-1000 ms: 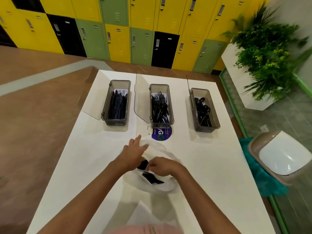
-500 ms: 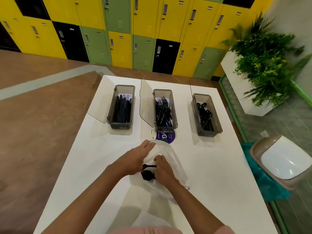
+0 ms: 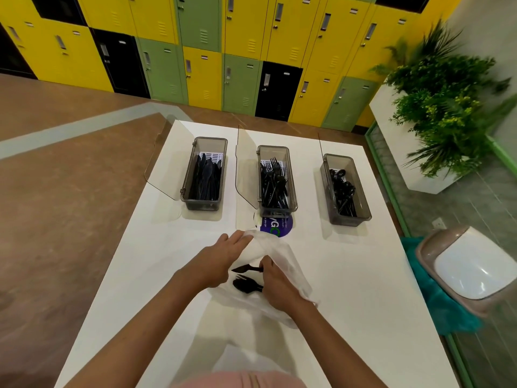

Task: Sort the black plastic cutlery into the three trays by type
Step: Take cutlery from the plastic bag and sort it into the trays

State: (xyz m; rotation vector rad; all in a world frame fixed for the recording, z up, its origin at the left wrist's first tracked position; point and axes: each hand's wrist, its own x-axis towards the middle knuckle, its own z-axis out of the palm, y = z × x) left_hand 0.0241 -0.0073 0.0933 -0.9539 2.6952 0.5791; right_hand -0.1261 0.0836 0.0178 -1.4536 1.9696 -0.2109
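Note:
Three smoky grey trays stand in a row on the white table (image 3: 349, 275): the left tray (image 3: 203, 204) holds knives, the middle tray (image 3: 277, 211) forks, the right tray (image 3: 349, 219) spoons. Nearer me lies a clear plastic bag (image 3: 285, 256). My left hand (image 3: 223, 259) holds the bag's top edge up, fingers fairly straight. My right hand (image 3: 275, 284) grips a bunch of black cutlery (image 3: 246, 278), with a knife tip and a fork head sticking out to the left.
Clear hinged lids stand open to the left of each tray. A purple round sticker (image 3: 275, 228) lies just before the middle tray. To the right, off the table, are a lidded bin (image 3: 470, 270) and a planter (image 3: 442, 113). Lockers line the back wall.
My right hand has drawn the black cutlery out of the bag towards the left. My left hand has slid forward along the bag's top edge. The camera has tilted a little.

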